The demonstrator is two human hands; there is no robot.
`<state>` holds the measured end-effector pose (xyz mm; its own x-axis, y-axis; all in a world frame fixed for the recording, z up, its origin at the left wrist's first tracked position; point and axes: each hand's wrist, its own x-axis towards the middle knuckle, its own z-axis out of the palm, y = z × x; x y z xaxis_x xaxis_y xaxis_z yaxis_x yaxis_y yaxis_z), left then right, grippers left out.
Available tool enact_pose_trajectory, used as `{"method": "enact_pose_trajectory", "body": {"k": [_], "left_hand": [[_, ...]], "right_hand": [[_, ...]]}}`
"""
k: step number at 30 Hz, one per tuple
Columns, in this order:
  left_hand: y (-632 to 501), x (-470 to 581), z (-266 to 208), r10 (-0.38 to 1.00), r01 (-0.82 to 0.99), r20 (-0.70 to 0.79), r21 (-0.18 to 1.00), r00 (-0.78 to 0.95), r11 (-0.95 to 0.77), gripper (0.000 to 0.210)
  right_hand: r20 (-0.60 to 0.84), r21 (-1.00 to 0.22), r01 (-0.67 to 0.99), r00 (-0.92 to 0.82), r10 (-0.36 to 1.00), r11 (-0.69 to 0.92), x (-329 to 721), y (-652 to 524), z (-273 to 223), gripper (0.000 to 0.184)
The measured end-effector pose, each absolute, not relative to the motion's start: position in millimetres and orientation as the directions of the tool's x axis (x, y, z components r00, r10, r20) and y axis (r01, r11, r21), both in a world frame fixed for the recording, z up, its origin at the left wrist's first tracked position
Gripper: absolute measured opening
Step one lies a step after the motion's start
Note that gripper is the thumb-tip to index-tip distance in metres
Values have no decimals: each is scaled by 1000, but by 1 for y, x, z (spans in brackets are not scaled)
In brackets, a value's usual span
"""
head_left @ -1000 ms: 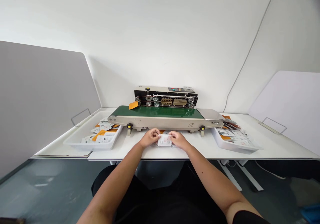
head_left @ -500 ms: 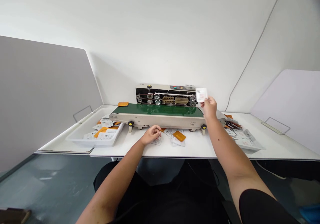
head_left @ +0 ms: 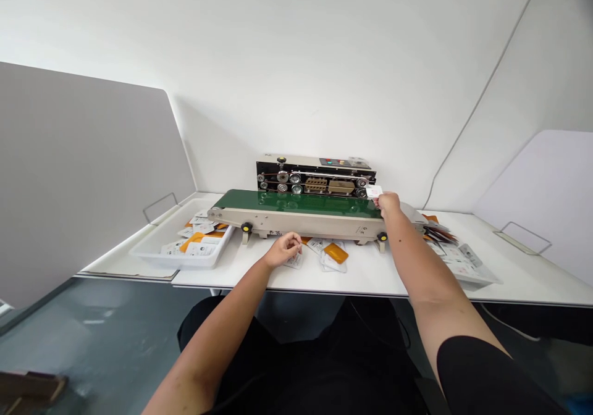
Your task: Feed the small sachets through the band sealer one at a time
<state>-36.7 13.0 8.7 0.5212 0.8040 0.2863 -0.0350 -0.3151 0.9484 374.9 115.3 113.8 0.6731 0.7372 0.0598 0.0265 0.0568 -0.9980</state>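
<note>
My right hand (head_left: 388,203) pinches a small white printed pouch (head_left: 374,191) at the right end of the sealing machine (head_left: 317,179), close to its rollers and just above the green conveyor belt (head_left: 296,203). In front of the machine, my left hand (head_left: 283,250) rests low over the table with its fingers curled together. Beneath those fingers lies a clear and white pouch (head_left: 295,261); whether they grip anything is hidden. Just right of that hand is a small heap of pouches, with an orange pouch (head_left: 336,253) on top.
A white plastic bin (head_left: 148,249) of white and orange pouches stands at the left. Another bin (head_left: 477,277) with pouches sits right, partly behind my forearm. Grey-white panels (head_left: 88,174) flank the table (head_left: 259,273). Black-yellow knobs (head_left: 247,227) stick out from the conveyor's front.
My right hand has lowered the white pouch towards the rollers, tilting it flatter. The orange pouch at the belt's left end is no longer there. My left hand has stayed in about the same place.
</note>
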Motion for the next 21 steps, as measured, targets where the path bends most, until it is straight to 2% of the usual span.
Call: {"method": "enact_pose_trajectory", "body": {"k": [7,21], "left_hand": [[15,-37,6,799,-38,297,944,522,-327,36],[18,-37,3,802,-7,287,943,524,-333,35]], "right_hand": [[-68,-995,-100,657,751,-3,368,125,116,11],[-70,-990,-140,487,871,-2,315,122,120,12]]}}
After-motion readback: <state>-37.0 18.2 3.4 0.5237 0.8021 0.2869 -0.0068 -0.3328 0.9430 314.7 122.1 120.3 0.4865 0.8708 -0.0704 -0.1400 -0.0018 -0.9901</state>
